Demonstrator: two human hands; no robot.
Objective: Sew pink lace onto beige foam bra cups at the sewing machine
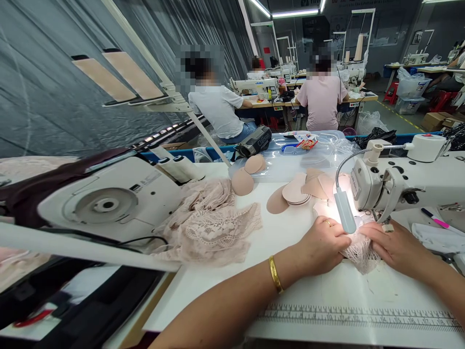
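Under the head of a white sewing machine (378,184), a piece of pale pink lace fabric (361,254) lies in bright lamp light. My left hand (321,247) grips its left side with curled fingers, thumb near the lamp. From the right, my right hand (399,249) has its fingers closed on the lace's other edge, close to the needle area, which the lamp (345,213) partly hides. Beige pad pieces (296,189) lie stacked just beyond my left hand. Further left is a heap of the same lace (214,228).
Two round pads (242,182) lie near a clear plastic lid (283,162) with a black speaker (256,140) on it. A ruler strip (356,315) runs along the table's front. Thread cones (174,169) stand left. A pink-capped pen (436,218) lies right. Two people sit at machines ahead.
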